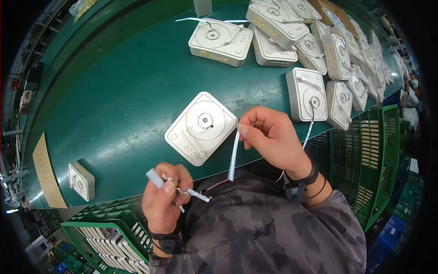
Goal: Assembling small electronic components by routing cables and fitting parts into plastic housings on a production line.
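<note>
A white box shaped like a small record player (185,132) lies face up on the green table, turned at an angle. My right hand (271,137) pinches the upper end of a narrow pale strip (234,160) beside the box's right corner; the strip hangs down toward the table's edge. Below the box, my left hand (164,198) is closed on a short white strip with small markings (199,195). A pale flat piece (154,178) also sticks out between its fingers. A thin pinkish wire (216,184) runs near my shirt; where it ends is hidden.
Many similar white boxes (273,23) are piled at the back right, some with strips or wires trailing. Another box (82,181) and a brown cardboard sheet (48,173) lie at left. Green crates stand below the edge at left (123,228) and right (388,160).
</note>
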A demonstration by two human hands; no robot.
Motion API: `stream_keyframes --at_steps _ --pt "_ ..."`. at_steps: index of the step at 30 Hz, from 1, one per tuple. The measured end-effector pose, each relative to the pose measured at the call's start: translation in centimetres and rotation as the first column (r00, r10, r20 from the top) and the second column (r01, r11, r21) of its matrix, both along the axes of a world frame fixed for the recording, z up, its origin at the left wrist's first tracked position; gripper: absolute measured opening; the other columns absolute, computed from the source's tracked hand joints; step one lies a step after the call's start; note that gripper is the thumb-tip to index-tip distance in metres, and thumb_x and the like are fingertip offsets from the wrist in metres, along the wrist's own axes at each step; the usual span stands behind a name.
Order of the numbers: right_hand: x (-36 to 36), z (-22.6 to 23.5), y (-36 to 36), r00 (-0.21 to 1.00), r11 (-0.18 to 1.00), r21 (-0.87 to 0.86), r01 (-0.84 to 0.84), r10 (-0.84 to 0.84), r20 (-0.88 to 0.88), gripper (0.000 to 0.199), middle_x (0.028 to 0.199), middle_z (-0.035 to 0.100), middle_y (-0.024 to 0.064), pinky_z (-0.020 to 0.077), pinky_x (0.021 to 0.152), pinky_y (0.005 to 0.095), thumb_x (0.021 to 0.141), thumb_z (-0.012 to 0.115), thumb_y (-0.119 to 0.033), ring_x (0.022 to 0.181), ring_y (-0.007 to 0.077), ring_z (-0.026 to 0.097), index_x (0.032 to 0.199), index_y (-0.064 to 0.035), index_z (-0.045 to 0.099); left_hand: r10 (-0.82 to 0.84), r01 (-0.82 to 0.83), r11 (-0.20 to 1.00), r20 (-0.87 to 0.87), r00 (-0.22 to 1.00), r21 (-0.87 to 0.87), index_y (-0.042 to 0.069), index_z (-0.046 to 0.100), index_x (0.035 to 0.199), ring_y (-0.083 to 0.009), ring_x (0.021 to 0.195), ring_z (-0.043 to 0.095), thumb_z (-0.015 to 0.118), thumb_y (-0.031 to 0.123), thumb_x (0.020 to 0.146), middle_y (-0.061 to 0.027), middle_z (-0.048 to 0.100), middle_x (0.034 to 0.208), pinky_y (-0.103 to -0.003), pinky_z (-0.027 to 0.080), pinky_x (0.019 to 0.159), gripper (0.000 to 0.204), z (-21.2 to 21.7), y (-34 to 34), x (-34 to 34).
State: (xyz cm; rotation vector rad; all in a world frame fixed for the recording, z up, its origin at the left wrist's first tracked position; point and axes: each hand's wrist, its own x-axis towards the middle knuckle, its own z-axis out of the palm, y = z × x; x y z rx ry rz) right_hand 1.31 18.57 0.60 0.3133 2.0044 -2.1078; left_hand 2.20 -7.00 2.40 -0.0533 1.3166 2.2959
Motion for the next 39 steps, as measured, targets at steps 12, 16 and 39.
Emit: stream_keyframes --at_steps 12,16,39 --pt "-0.7 -0.1 -0.9 0.994 0.985 -0.136 -0.106 0.109 0.012 0.005 0.085 0.067 0.0036 0.0497 0.066 0.0215 0.098 0.063 -0.005 0.072 0.0077 0.062 0.098 -0.0001 0.062 0.087 -0.086 0.981 0.001 0.996 0.175 0.006 0.048 0.094 -0.0313 0.074 0.056 0.040 0.025 0.102 -0.0145 0.057 0.076 -0.046 0.043 0.077 0.021 -3.3 -0.4 -1.2" --pt "-0.6 0.6 -1.4 0.985 0.980 -0.122 -0.160 0.167 0.046 0.004 0.086 0.068 0.0031 0.0496 0.066 0.0213 0.097 0.063 -0.004 0.072 0.0074 0.062 0.098 -0.0001 0.062 0.024 -0.067 0.984 0.247 0.969 0.168 0.008 0.048 0.103 -0.0151 0.053 0.045 0.045 0.015 0.099 -0.0062 0.047 0.067 -0.026 0.036 0.049 0.009 -1.1 -0.7 -0.6" --pt "-4.3 -0.3 -1.5 0.728 0.703 0.711 0.020 0.477 -0.492 0.020 0.098 0.062 0.0065 0.0500 0.077 0.0381 0.071 0.080 -0.003 0.092 0.0295 0.058 0.089 -0.0049 0.072 0.019 -0.345 0.749 -0.503 0.864 -0.566 -0.003 0.067 0.093 -0.0109 0.075 0.057 0.074 0.000 0.088 -0.0064 0.065 0.088 -0.025 0.046 0.066 0.009 -4.4 2.2 -1.8"
